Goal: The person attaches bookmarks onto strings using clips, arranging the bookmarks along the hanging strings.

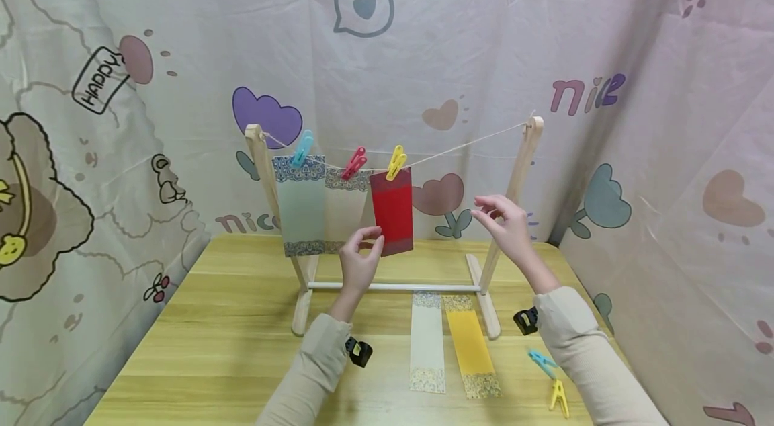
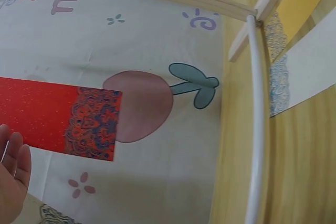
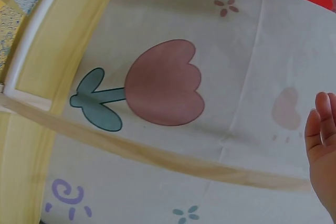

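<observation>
A red card [image 1: 393,209] with patterned ends hangs from a string, clipped by a yellow clothespin [image 1: 396,163]. My left hand [image 1: 361,257] is at the red card's lower left edge, fingers loosely bent and pinching nothing; whether they touch it I cannot tell. My right hand [image 1: 504,219] hovers in the air by the right post, its fingers loosely bent around nothing. Left of the red card hang a beige card [image 1: 346,211] under a red clothespin [image 1: 354,164] and a pale green card [image 1: 302,207] under a blue clothespin [image 1: 302,148].
The string [image 1: 465,146] runs between two wooden posts joined by a white rod [image 1: 393,287]. On the table [image 1: 199,345] lie a white card [image 1: 427,345], a yellow card [image 1: 470,342], a blue clothespin [image 1: 542,362] and a yellow clothespin [image 1: 559,398]. A printed cloth backs the table.
</observation>
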Motion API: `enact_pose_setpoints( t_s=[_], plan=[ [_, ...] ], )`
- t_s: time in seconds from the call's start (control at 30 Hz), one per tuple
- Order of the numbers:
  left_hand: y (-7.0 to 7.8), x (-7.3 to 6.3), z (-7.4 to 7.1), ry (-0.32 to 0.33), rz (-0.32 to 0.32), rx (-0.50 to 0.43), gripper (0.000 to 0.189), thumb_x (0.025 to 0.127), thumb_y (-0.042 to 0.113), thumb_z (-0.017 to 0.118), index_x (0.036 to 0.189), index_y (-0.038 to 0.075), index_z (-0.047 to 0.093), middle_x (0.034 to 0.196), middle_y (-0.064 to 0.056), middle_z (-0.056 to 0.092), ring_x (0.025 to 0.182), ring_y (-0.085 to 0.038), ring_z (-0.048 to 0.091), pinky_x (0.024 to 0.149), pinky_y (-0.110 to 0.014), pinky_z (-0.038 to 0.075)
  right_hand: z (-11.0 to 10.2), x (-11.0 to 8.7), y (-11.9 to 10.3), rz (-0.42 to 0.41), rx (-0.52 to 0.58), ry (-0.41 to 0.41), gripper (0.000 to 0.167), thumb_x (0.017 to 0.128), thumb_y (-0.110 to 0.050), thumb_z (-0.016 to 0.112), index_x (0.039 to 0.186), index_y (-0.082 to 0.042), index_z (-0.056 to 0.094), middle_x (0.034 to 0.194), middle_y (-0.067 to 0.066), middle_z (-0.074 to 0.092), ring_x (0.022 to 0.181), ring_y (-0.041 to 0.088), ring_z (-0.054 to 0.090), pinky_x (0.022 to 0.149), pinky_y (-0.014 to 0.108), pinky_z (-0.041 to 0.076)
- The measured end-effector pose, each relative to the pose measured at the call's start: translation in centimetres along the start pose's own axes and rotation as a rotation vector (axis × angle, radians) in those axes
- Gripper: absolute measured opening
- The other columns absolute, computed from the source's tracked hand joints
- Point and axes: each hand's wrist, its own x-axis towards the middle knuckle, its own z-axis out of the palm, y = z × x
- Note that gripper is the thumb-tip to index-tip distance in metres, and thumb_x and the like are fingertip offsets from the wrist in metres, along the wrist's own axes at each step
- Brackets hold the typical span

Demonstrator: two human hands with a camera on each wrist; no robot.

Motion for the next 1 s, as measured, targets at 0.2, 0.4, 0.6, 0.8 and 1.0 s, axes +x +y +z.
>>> enact_pose_setpoints(
  t_s=[0.2, 0.4, 0.6, 0.8, 1.0],
  plan=[
    [-0.5, -0.7, 0.3, -0.005, -0.034, -0.002, 0.012, 0.075, -0.015, 0.06, 0.087, -0.017, 0.06, 0.084, -0.028, 0.061, 0.076, -0.038, 0.057, 0.061, -0.044, 0.049, -0.3, -1.2, 0.5, 0.048, 0.012, 0.003, 0.02, 0.07, 0.02, 0.063, 0.089, 0.014, 0.061, 0.078, 0.021, 0.059, 0.068, 0.018, 0.052, 0.062, 0.016, 0.044],
    [-1.2, -1.5, 0.7, -0.043, -0.038, 0.007, 0.012, 0.075, -0.014, 0.06, 0.088, -0.016, 0.061, 0.083, -0.027, 0.062, 0.076, -0.037, 0.058, 0.06, -0.044, 0.049, -0.6, -2.4, 0.9, 0.08, 0.003, 0.017, 0.018, 0.07, 0.019, 0.063, 0.088, 0.014, 0.061, 0.078, 0.024, 0.059, 0.069, 0.014, 0.051, 0.061, 0.015, 0.044],
    [-2.1, -2.4, 0.8, -0.088, -0.071, 0.013, 0.014, 0.076, -0.012, 0.061, 0.089, -0.015, 0.061, 0.085, -0.025, 0.062, 0.076, -0.035, 0.058, 0.06, -0.042, 0.049, -0.9, -3.7, 1.5, 0.123, 0.006, 0.03, 0.018, 0.07, 0.019, 0.063, 0.088, 0.014, 0.061, 0.078, 0.025, 0.059, 0.067, 0.015, 0.052, 0.062, 0.015, 0.044],
    [-2.7, -3.3, 1.1, -0.118, -0.116, 0.016, 0.014, 0.076, -0.013, 0.061, 0.089, -0.015, 0.061, 0.083, -0.025, 0.062, 0.075, -0.035, 0.058, 0.061, -0.035, 0.05, -1.1, -5.3, 1.9, 0.185, -0.016, 0.031, 0.018, 0.071, 0.017, 0.063, 0.089, 0.014, 0.062, 0.078, 0.024, 0.06, 0.068, 0.016, 0.052, 0.063, 0.014, 0.044],
    [-3.4, -4.1, 1.6, -0.151, -0.134, 0.027, 0.013, 0.075, -0.013, 0.061, 0.088, -0.012, 0.062, 0.083, -0.022, 0.062, 0.076, -0.035, 0.058, 0.06, -0.039, 0.05, -1.3, -6.8, 2.3, 0.217, -0.03, 0.047, 0.019, 0.07, 0.018, 0.064, 0.088, 0.015, 0.061, 0.077, 0.024, 0.06, 0.069, 0.01, 0.052, 0.062, 0.012, 0.043]
  ],
)
